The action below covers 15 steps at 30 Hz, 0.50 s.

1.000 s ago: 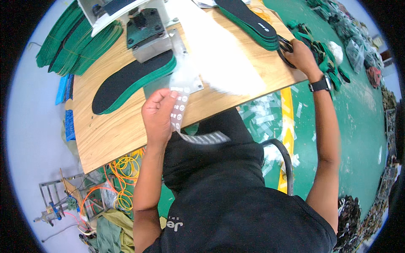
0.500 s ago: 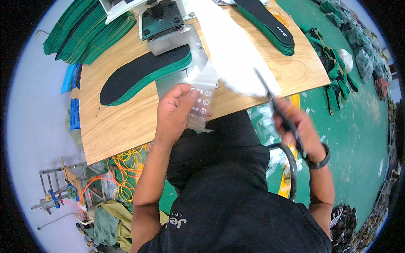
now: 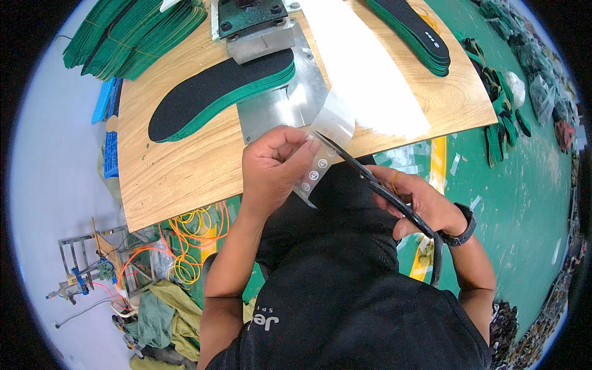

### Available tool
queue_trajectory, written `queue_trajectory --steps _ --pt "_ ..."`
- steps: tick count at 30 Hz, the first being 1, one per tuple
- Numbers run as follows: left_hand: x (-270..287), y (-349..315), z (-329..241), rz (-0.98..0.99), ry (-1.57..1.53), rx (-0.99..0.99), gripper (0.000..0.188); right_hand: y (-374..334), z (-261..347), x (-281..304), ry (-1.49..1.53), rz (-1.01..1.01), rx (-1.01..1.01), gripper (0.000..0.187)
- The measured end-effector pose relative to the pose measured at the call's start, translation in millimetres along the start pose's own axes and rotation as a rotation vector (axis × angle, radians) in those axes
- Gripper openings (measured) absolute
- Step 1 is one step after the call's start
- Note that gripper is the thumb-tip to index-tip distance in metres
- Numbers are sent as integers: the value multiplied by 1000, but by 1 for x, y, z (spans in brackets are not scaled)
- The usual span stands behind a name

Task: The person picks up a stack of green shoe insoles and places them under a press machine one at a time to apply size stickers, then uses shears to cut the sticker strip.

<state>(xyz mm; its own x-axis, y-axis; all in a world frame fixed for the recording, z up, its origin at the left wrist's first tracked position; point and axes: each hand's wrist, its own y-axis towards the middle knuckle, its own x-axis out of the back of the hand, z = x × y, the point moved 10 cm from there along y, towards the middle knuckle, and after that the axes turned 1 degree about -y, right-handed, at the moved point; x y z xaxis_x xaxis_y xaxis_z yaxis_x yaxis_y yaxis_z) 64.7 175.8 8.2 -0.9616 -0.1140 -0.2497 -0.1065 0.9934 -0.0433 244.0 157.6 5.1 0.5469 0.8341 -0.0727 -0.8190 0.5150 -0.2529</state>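
Between thumb and fingers of my left hand [image 3: 274,166] is a strip of clear film [image 3: 320,168] with small white prints, hanging over the table's front edge. My right hand [image 3: 422,200] grips a pair of black scissors [image 3: 350,159], whose blades lie against the film just right of my left fingertips. Whether the blades are parted is hard to see. Beyond my left hand, a stack of black-topped green insoles [image 3: 216,95] lies partly on a metal plate [image 3: 259,117], its end beneath a press head [image 3: 262,43].
A bright white sheet [image 3: 376,86] crosses the wooden table [image 3: 172,185]. More insoles are stacked at the far right [image 3: 422,43] and far left [image 3: 132,43]. Orange and yellow hoses [image 3: 185,246] lie below left. Film scraps and loose insoles [image 3: 502,126] are on the green floor.
My right hand has brought the scissors leftward from over the table's right side onto the film. My left hand and the film have shifted slightly right and nearer. The view has moved a little.
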Motion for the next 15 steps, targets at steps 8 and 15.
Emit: queue_trajectory --steps 8,15 --pt "-4 0 2 -15 3 4 5 0 -6 -1 32 -57 11 112" --pt "-5 -5 8 57 54 42 6 -9 -14 2 -175 -116 -82 68"
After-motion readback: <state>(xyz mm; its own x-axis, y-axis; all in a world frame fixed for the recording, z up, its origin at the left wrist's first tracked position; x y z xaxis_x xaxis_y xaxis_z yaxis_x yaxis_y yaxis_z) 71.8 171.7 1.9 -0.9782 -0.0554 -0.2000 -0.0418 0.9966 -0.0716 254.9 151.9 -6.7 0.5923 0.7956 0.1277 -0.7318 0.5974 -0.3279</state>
